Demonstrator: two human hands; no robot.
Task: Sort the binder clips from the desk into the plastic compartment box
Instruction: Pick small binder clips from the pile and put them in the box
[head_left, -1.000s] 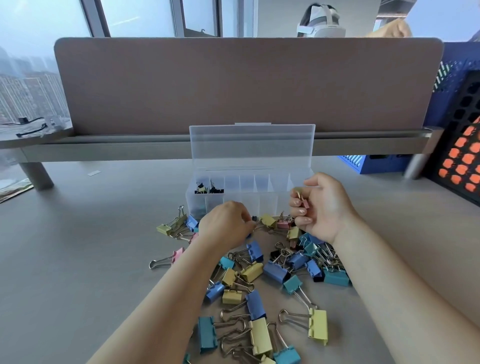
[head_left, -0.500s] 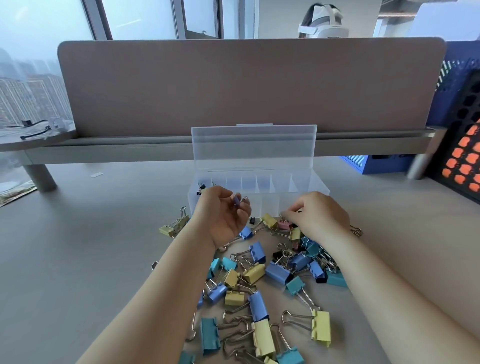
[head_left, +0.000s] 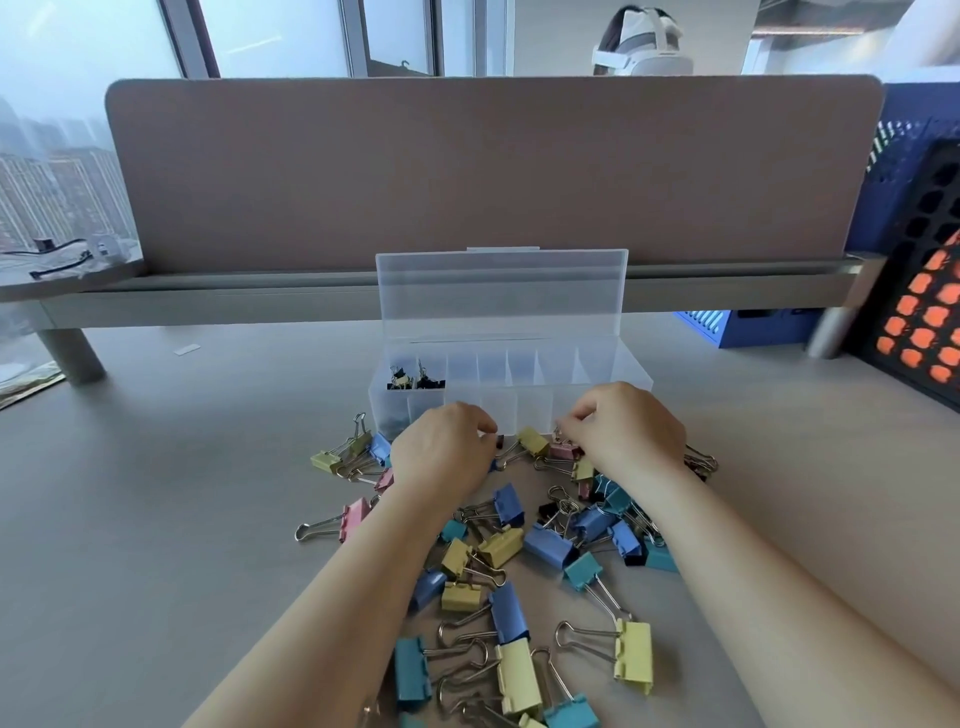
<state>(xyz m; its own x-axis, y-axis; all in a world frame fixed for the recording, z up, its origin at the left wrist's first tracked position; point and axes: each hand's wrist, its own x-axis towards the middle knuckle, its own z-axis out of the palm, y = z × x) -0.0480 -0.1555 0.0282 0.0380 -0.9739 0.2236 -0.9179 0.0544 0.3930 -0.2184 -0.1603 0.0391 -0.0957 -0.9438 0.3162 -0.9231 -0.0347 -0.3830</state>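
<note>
Beside the compartment box (head_left: 519, 410), a pink binder clip (head_left: 563, 450) seems pinched by the right hand (head_left: 628, 439) fingers (head_left: 577, 422); the left hand (head_left: 441, 460) grip cannot be told.

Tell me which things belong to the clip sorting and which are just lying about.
Job: clear plastic compartment box; pile of coloured metal binder clips; small black binder clips in the box.
Lying about: blue plastic crate; black perforated rack; black cable.
</note>
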